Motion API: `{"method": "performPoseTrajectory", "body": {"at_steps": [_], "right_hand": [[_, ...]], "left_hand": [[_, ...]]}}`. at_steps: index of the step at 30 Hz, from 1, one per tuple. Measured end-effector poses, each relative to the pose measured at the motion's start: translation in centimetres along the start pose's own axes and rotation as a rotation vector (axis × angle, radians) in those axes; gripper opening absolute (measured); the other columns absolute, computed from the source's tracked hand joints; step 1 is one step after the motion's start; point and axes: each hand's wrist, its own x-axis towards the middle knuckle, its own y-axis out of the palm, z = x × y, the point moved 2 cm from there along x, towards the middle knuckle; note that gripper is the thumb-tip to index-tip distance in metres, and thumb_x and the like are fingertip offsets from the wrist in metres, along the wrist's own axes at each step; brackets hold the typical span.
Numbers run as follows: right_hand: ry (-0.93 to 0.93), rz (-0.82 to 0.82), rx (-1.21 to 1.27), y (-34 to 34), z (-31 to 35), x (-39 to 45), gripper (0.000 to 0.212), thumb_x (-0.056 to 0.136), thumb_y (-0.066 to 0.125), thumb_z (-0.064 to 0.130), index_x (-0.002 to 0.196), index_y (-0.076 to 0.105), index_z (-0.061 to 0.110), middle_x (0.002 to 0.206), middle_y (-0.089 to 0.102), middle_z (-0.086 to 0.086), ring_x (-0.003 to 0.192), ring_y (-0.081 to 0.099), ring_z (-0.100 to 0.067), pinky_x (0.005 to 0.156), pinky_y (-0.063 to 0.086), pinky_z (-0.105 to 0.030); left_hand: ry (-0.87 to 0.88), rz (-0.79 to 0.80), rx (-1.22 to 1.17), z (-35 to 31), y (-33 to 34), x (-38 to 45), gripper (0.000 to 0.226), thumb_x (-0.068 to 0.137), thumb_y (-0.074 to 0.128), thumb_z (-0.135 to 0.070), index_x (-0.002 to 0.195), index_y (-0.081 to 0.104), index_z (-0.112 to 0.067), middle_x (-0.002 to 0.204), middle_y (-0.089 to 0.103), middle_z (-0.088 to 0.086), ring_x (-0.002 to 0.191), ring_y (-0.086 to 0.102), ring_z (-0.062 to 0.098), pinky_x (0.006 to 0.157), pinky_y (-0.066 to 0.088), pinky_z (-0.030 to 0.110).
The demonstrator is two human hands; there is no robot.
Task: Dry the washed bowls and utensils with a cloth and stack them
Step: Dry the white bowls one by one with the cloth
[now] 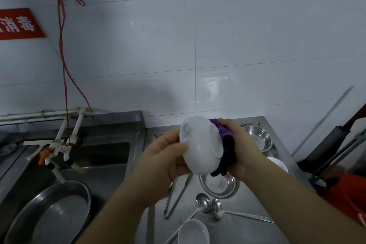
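White glossy wall tiles with thin grey grout lines, catching soft glare above and right of the steel sink. Red sign with white characters high on the wall, up and left of the sink. Red string hanging from a wall fixture down towards the white taps over the sink. White pipes along the wall just behind the sink. Steel counter adjoining the sink's right side. Dim, cool light.

**Hidden and cut-off parts**

The purple cloth was largely covered by the right hand. A white bowl was cropped by the bottom edge. The red sign was cut off at left.
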Motion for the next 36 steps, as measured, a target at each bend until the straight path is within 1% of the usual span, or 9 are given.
{"method": "performPoseTrajectory", "body": {"at_steps": [3,7,12,17,21,25,30,33,36], "right_hand": [[-0.023,-0.009,-0.050,0.3,0.9,0.1,0.023,0.089,0.071,0.038,0.099,0.074,0.018,0.104,0.057,-0.014,0.095,0.045,-0.032,0.088,0.037,-0.047],[0.037,-0.007,0.037,0.4,0.8,0.4,0.029,0.095,0.063,0.044,0.106,0.071,0.018,0.109,0.060,-0.014,0.099,0.052,-0.032,0.093,0.044,-0.046],[0.186,0.019,0.221,0.9,-0.7,-0.3,0.034,0.096,0.060,0.039,0.119,0.067,0.014,0.112,0.064,-0.015,0.103,0.064,-0.032,0.085,0.057,-0.044],[0.171,0.049,0.284,1.4,-1.6,-1.0,0.031,0.092,0.062,0.031,0.114,0.067,0.010,0.103,0.065,-0.013,0.089,0.068,-0.029,0.083,0.057,-0.042],[0.105,0.089,0.243,1.3,-0.5,-1.2,0.033,0.095,0.063,0.035,0.112,0.070,0.008,0.094,0.070,-0.013,0.079,0.071,-0.028,0.067,0.062,-0.037],[0.042,0.051,0.145,0.9,0.3,-0.9,0.038,0.093,0.068,0.035,0.123,0.071,0.012,0.112,0.063,-0.017,0.102,0.061,-0.033,0.096,0.052,-0.047],[-0.027,-0.058,0.042,0.5,-0.6,-0.9,0.020,0.096,0.063,0.033,0.106,0.069,0.016,0.102,0.065,-0.014,0.089,0.063,-0.033,0.077,0.052,-0.049],[-0.017,-0.140,0.026,0.8,-2.0,-1.1,0.022,0.099,0.058,0.032,0.103,0.068,0.013,0.096,0.066,-0.015,0.080,0.064,-0.034,0.062,0.054,-0.043],[-0.086,-0.227,-0.013,1.2,-3.3,-1.4,0.035,0.103,0.057,0.038,0.118,0.065,0.008,0.098,0.070,-0.013,0.082,0.067,-0.032,0.060,0.054,-0.040]], "left_hand": [[-0.102,-0.057,-0.123,-0.2,-0.2,0.2,0.033,0.087,0.070,-0.024,0.117,0.077,-0.011,0.121,0.076,0.020,0.105,0.076,0.039,0.072,0.066,0.044],[-0.025,0.005,-0.099,0.3,0.0,0.4,0.026,0.091,0.071,-0.035,0.112,0.082,-0.022,0.124,0.076,0.015,0.112,0.075,0.034,0.080,0.065,0.040],[0.209,-0.011,0.294,1.9,0.8,0.2,0.029,0.096,0.062,-0.044,0.123,0.073,-0.039,0.125,0.074,0.004,0.120,0.070,0.030,0.099,0.060,0.050],[0.338,0.034,0.503,2.6,2.0,0.1,0.031,0.106,0.056,-0.012,0.128,0.068,-0.031,0.121,0.075,-0.005,0.118,0.070,0.015,0.096,0.055,0.021],[0.365,0.074,0.526,2.2,2.7,0.0,0.039,0.105,0.059,-0.009,0.134,0.067,-0.034,0.126,0.075,-0.008,0.122,0.069,0.015,0.098,0.056,0.022],[0.306,0.009,0.344,0.6,2.1,0.2,0.036,0.091,0.066,-0.037,0.123,0.069,-0.054,0.121,0.076,-0.009,0.113,0.073,0.015,0.089,0.063,0.029],[0.181,-0.007,0.257,1.4,1.0,0.7,0.027,0.092,0.067,-0.046,0.117,0.075,-0.048,0.125,0.076,-0.001,0.117,0.072,0.030,0.092,0.063,0.050],[0.229,-0.071,0.329,2.8,1.5,0.5,0.023,0.094,0.063,-0.047,0.114,0.073,-0.054,0.121,0.076,-0.007,0.116,0.072,0.018,0.093,0.062,0.035],[0.252,-0.147,0.428,3.9,2.0,0.8,0.031,0.104,0.058,-0.037,0.107,0.067,-0.067,0.116,0.075,-0.019,0.113,0.071,0.006,0.093,0.061,0.030]]}}
